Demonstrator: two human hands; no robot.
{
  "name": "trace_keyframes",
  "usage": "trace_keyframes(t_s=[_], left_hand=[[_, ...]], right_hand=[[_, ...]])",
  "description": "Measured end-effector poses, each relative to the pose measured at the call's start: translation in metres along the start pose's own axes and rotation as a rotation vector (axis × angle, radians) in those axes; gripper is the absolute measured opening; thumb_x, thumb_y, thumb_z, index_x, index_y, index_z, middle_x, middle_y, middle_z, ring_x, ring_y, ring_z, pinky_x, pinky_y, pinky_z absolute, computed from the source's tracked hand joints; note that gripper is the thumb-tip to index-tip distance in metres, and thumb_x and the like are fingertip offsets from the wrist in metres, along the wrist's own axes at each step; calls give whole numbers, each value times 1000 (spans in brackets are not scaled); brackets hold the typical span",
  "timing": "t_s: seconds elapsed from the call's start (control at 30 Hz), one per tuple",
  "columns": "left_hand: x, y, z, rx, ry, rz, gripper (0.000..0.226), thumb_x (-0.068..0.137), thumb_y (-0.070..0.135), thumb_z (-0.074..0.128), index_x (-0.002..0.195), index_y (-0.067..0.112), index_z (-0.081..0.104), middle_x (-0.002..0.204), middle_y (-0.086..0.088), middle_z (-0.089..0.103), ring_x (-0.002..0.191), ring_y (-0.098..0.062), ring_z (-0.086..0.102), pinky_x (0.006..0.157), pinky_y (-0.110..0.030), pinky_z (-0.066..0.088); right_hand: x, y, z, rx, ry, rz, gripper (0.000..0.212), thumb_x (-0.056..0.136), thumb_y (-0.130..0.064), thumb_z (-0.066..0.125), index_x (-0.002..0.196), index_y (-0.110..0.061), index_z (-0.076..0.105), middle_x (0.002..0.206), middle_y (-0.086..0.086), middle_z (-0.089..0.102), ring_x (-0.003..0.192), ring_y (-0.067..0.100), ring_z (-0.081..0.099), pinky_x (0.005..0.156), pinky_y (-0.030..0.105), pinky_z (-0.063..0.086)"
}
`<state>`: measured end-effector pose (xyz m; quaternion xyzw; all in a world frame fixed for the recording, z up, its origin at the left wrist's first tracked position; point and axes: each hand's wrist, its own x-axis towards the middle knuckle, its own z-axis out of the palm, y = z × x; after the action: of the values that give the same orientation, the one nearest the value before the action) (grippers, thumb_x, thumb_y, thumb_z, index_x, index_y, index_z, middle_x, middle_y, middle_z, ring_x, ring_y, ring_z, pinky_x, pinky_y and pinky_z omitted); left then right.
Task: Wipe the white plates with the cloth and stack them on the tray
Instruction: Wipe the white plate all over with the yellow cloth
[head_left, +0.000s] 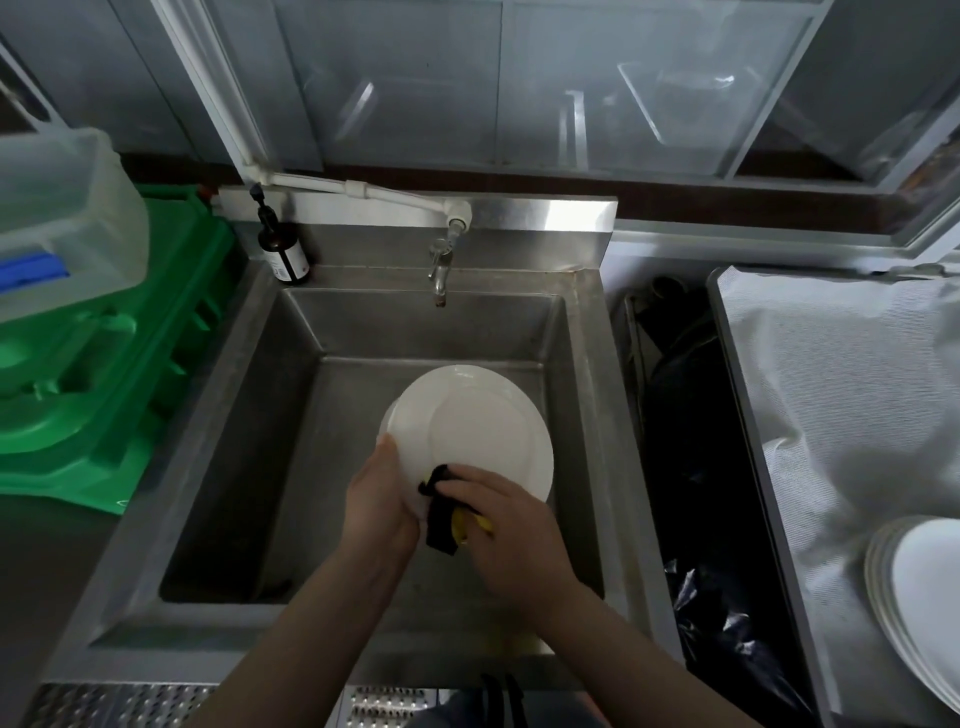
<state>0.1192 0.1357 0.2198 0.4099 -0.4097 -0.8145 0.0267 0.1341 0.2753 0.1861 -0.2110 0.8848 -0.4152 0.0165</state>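
Over the steel sink (244, 415) I hold a white plate (478, 426), tilted with its face toward me. My left hand (376, 506) grips the plate's lower left rim, thumb on the edge. My right hand (506, 530) holds a black and yellow cloth (444, 519) bunched against the plate's near rim. A stack of white plates (919, 597) lies at the lower right on a tray (748, 405) lined with a white sheet.
A tap (440, 270) hangs over the back of the sink, with a brown pump bottle (283, 252) at its left corner. Green crates (104, 374) and a clear tub (57, 218) stand on the left. A black-bagged bin (711, 493) sits between sink and tray.
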Motion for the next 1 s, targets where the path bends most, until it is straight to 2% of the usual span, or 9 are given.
trace_keyframes(t_s=[0.1, 0.23, 0.33, 0.47, 0.57, 0.7, 0.87, 0.93, 1.0], left_hand=[[2, -1, -4, 28, -10, 35, 48, 102, 35, 49, 129, -4, 57, 120, -26, 66, 109, -40, 66, 95, -55, 53], [6, -3, -6, 69, -10, 56, 42, 102, 33, 51, 127, 0, 60, 122, -24, 66, 112, -40, 64, 98, -57, 50], [7, -3, -8, 109, -31, 64, 36, 102, 34, 50, 120, 5, 63, 116, -20, 69, 104, -36, 68, 89, -52, 55], [7, 0, -10, 149, -77, 90, 50, 94, 44, 59, 125, 5, 62, 116, -19, 71, 102, -34, 70, 78, -46, 58], [8, 0, -9, 138, -82, 75, 42, 100, 37, 53, 125, 4, 62, 115, -17, 71, 93, -27, 72, 68, -38, 58], [9, -3, -9, 113, -110, 24, 38, 103, 32, 47, 125, 5, 62, 115, -15, 72, 88, -23, 74, 63, -36, 60], [8, -2, -7, 90, -146, 3, 35, 104, 29, 44, 126, 7, 61, 114, -12, 72, 83, -17, 74, 59, -31, 60], [7, -1, -5, 95, -158, 11, 35, 105, 29, 43, 126, 7, 61, 106, -8, 73, 79, -15, 75, 57, -30, 59], [5, 0, -5, 96, -155, 15, 35, 105, 29, 42, 125, 8, 61, 96, -4, 75, 74, -14, 74, 54, -29, 59]], right_hand=[[4, 4, -2, 24, 76, 48, 36, 88, -18, 55, 120, -29, 68, 130, -16, 60, 121, -3, 51, 106, 10, 31], [9, 15, -7, -17, 120, 87, 35, 88, -10, 60, 119, -25, 69, 129, -12, 62, 119, 6, 57, 104, 19, 40], [11, 24, -13, -75, 109, 50, 36, 88, -10, 63, 120, -25, 69, 129, -11, 62, 118, 8, 57, 102, 22, 43], [13, 38, -19, -196, 110, -34, 35, 86, -11, 66, 118, -25, 70, 128, -11, 63, 114, 7, 59, 95, 21, 47], [19, 49, -28, -199, 158, 9, 35, 87, -10, 66, 118, -23, 70, 129, -10, 62, 114, 8, 57, 96, 22, 47], [24, 61, -39, -245, 177, -24, 36, 84, -2, 68, 118, -16, 70, 127, -1, 64, 112, 17, 59, 95, 32, 50], [31, 66, -45, -141, 163, 113, 34, 92, -7, 62, 123, -19, 67, 132, -3, 61, 117, 15, 59, 102, 29, 46], [33, 66, -46, -19, 210, 205, 34, 91, -3, 60, 121, -16, 67, 130, -2, 62, 117, 10, 56, 103, 19, 42], [34, 67, -50, 75, 254, 311, 34, 90, -2, 60, 121, -16, 67, 127, -3, 63, 114, 6, 55, 97, 5, 36]])
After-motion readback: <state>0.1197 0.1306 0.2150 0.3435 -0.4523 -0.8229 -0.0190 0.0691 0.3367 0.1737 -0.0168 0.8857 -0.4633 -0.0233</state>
